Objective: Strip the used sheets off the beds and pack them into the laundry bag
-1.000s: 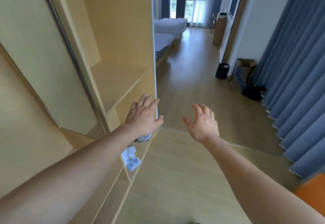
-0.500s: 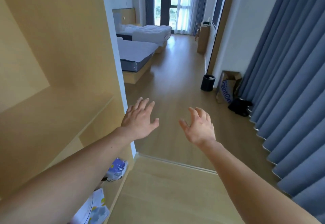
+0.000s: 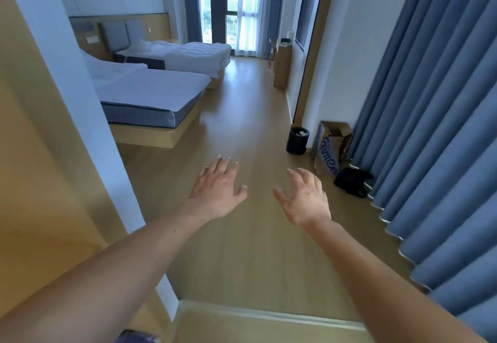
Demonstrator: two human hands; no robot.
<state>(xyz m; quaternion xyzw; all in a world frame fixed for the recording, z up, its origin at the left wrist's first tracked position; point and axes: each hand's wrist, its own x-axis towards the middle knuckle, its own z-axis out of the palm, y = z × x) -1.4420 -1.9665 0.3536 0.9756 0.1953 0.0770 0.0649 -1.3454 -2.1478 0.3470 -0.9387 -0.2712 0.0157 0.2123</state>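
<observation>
Both empty hands, left hand [image 3: 219, 190] and right hand [image 3: 305, 202], reach toward two beds [image 3: 150, 92].

black bin [image 3: 297, 141] by wall | cardboard box [image 3: 331, 147] beside it | blue curtain [image 3: 435, 116] right | wood floor [image 3: 242, 116]

**Floor, two beds, what sits on them**

Wood-plank floor [image 3: 242, 116] runs to the window. On it by right wall: black waste bin [image 3: 297, 140], printed paper bag [image 3: 329, 151] just beside it, dark bundle [image 3: 351, 181] near the curtain foot. Near bed [image 3: 150, 111]: grey mattress on low wood base, white sheet [image 3: 150, 88] spread over top, crumpled at head end. Far bed [image 3: 188, 57]: white quilt [image 3: 199, 55] heaped on it.
</observation>
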